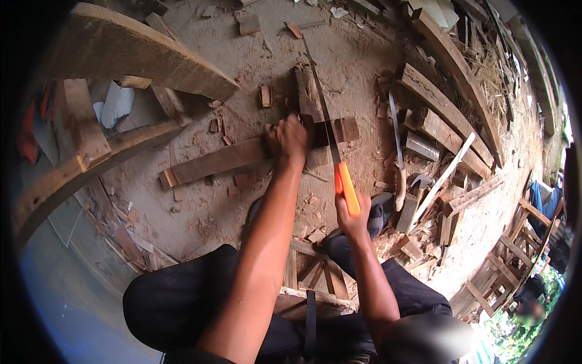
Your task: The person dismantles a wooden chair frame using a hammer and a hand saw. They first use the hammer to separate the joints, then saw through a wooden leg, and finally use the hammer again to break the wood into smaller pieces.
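Everything relative to the plank (227, 159), which lies on the dirt floor in front of the person, long part to the left, short end to the right. Left hand (287, 138): curled tight, clamped on the plank toward its right end, knuckles up; fingertips hidden, so can't tell how far they wrap under. Right hand (353, 217): closed around the orange handle of the saw (331, 136), on the near side of the plank, no visible gap between palm and grip. Blade runs away from that hand, crosses the plank just right of the left hand, and its tip extends well past the far side. Can't tell if the teeth are in a cut. Thick wood block (308, 91) sticks out from the plank's far side, next to the blade, near the left hand. Off to the plank's right, apart from it: long blade tool (395, 127) with a wooden handle, flat on the floor; hammer head (419, 180) nearer the person, among wood scraps. Small offcut (265, 96) sits beyond the far side. Heavy beam (145, 54) stands farther off, beyond the plank's left part.
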The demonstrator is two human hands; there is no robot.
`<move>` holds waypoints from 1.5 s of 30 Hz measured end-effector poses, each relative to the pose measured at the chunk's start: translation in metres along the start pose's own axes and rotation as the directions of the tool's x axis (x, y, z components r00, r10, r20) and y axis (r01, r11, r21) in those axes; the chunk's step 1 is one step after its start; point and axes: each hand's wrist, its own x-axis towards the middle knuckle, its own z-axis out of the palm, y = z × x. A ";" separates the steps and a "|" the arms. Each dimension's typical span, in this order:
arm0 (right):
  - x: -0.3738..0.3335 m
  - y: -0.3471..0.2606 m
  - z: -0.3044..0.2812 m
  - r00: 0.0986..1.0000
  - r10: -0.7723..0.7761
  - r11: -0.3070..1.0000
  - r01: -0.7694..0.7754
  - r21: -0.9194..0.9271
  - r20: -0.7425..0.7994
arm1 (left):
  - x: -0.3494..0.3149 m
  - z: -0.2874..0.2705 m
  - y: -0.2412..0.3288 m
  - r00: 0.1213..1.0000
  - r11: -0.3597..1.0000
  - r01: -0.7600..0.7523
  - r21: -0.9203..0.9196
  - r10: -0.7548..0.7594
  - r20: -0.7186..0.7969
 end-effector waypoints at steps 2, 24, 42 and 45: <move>-0.001 -0.002 -0.003 0.999 0.012 1.000 -0.012 0.007 0.045 | 0.007 0.003 -0.002 0.999 1.000 -0.011 0.010 0.011 -0.032; 0.003 0.009 0.002 0.985 0.055 0.998 -0.057 0.008 0.165 | 0.007 0.062 -0.054 0.958 0.981 -0.101 0.163 0.140 -0.252; -0.034 0.029 -0.025 0.993 -0.036 0.992 0.049 -0.119 0.109 | 0.004 0.001 0.005 0.995 0.997 -0.047 -0.061 0.042 -0.085; 0.010 0.013 -0.006 0.981 0.081 0.990 -0.099 0.097 0.176 | 0.000 0.042 -0.032 0.943 0.995 -0.101 -0.022 0.088 -0.321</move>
